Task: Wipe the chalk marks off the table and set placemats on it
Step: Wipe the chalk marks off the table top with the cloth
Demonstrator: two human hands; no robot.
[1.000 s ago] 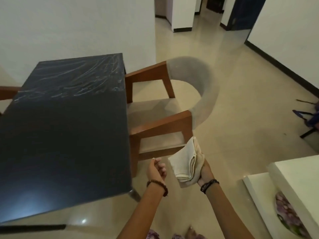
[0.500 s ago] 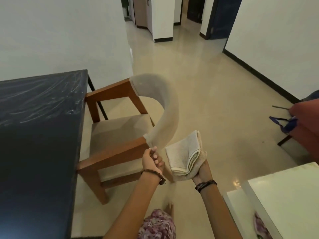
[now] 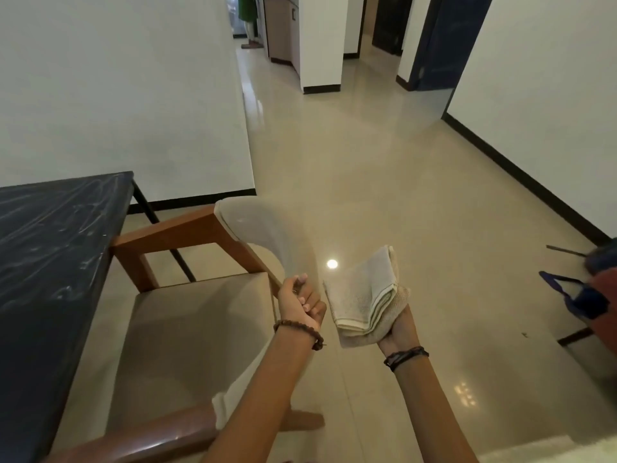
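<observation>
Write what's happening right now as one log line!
left hand: grips chair back | right hand: holds folded cloth | table: chalk marks remain

I see both forearms reach forward from the bottom of the view, each with a dark bracelet at the wrist. My left hand (image 3: 302,302) has its fingers curled around the backrest (image 3: 267,238) of the chair and grips it. My right hand (image 3: 399,325) is palm up and holds a folded cloth (image 3: 365,292) from below.
</observation>
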